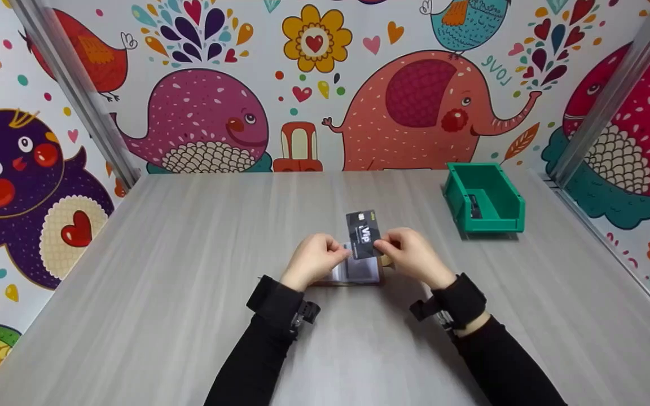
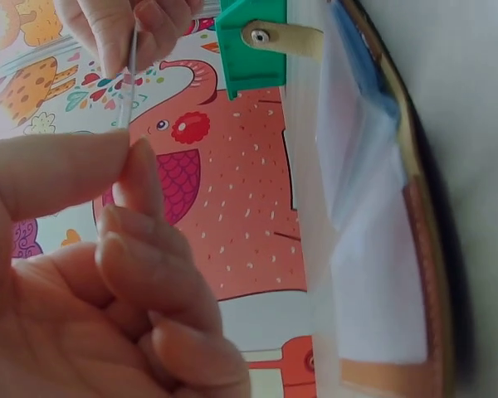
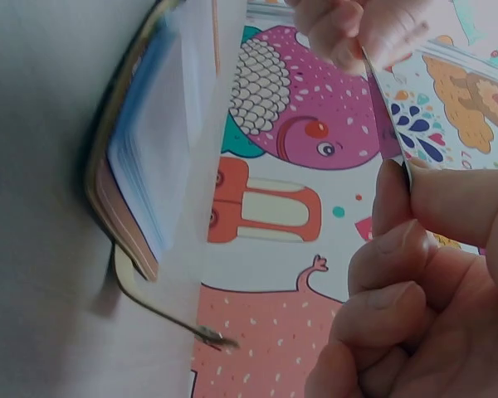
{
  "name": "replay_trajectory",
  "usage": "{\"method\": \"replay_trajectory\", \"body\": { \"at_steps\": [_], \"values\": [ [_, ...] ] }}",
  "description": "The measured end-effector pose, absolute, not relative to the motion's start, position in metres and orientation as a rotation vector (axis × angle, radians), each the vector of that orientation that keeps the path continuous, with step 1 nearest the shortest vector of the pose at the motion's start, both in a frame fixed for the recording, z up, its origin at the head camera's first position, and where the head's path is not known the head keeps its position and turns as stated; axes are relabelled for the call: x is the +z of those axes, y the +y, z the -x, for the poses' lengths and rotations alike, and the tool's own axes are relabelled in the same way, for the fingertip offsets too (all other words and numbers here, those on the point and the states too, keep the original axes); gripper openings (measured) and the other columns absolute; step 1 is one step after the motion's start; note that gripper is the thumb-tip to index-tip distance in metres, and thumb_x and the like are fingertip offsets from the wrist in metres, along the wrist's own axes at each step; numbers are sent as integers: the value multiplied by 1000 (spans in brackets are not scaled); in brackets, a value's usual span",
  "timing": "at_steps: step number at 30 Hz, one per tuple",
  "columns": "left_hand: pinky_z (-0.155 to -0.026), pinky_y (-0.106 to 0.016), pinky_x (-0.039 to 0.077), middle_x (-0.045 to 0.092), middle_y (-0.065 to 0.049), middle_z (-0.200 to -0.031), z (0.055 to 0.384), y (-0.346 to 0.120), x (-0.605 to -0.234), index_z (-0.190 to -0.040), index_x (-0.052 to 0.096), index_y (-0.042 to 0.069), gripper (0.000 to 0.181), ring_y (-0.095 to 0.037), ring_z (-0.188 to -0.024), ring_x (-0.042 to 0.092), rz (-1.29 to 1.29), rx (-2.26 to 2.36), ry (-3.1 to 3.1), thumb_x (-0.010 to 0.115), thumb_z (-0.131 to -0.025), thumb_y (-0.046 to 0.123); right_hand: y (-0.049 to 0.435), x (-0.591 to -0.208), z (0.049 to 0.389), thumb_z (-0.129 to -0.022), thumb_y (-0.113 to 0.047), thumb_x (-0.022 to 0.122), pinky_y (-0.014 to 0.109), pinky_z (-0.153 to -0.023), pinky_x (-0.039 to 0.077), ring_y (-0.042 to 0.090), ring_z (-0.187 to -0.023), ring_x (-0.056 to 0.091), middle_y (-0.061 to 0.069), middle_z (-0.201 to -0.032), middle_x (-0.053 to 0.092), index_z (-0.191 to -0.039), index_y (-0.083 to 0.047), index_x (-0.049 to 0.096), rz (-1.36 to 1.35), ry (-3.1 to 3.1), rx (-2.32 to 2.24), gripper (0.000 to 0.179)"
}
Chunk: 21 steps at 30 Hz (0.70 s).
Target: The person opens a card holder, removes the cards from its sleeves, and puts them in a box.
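Observation:
A dark card (image 1: 362,228) with "Vip" printed on it is held up, slightly tilted, above an open card holder (image 1: 364,272) on the table. My left hand (image 1: 315,257) pinches the card near its lower left corner between thumb and forefinger. At the lower right edge, my right hand (image 1: 415,258) grips it the same way. Both wrist views show the card edge-on as a thin line between the two hands. The holder has clear sleeves (image 2: 378,290), a brown cover and a tan strap (image 3: 158,303) with a metal snap.
A green open-front bin (image 1: 494,225) stands at the back right of the table, with a dark card (image 1: 475,206) inside. Behind the grey wood-grain table (image 1: 189,254) rises a wall (image 1: 313,84) with cartoon animals. Metal posts frame the back corners.

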<state>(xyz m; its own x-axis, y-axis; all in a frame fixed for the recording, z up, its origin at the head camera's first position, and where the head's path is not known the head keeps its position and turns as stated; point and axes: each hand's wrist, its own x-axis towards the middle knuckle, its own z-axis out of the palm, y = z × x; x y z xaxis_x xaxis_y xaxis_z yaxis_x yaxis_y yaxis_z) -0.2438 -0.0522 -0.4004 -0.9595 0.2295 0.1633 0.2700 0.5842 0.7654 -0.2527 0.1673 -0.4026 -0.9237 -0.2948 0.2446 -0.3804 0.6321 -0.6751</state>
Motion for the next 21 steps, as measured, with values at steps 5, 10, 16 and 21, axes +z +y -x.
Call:
{"method": "replay_trajectory", "body": {
  "at_steps": [5,10,16,21],
  "values": [
    [-63,-31,44,57,5,-67,244,-57,-400,-72,69,7,16,-11,-61,49,375,-1175,-2752,69,-85,18,178,-399,254,-96,-14,65,28,-56,33,13,-59,42,-4,-63,44,-69,-6,57,-542,-2700,1151,30],
    [-66,-35,46,60,1,-71,246,-60,-402,-72,67,9,17,-17,-66,54,258,-1059,-2785,69,-86,18,188,-396,256,-97,-15,64,28,-57,33,15,-62,43,-2,-66,45,-72,-5,58,-478,-2717,1171,27],
    [-62,-36,45,56,1,-68,248,-62,-407,-66,61,11,22,-19,-63,53,171,-986,-2810,65,-87,15,203,-393,257,-98,-15,63,31,-59,34,18,-64,44,0,-67,47,-76,-4,60,-415,-2721,1134,25],
    [-59,-38,45,55,-1,-65,251,-65,-411,-59,57,12,27,-19,-61,51,140,-886,-2847,64,-85,12,217,-391,257,-99,-18,62,32,-60,36,19,-65,45,2,-70,49,-80,-3,62,-354,-2727,1075,23]
  ]
}}
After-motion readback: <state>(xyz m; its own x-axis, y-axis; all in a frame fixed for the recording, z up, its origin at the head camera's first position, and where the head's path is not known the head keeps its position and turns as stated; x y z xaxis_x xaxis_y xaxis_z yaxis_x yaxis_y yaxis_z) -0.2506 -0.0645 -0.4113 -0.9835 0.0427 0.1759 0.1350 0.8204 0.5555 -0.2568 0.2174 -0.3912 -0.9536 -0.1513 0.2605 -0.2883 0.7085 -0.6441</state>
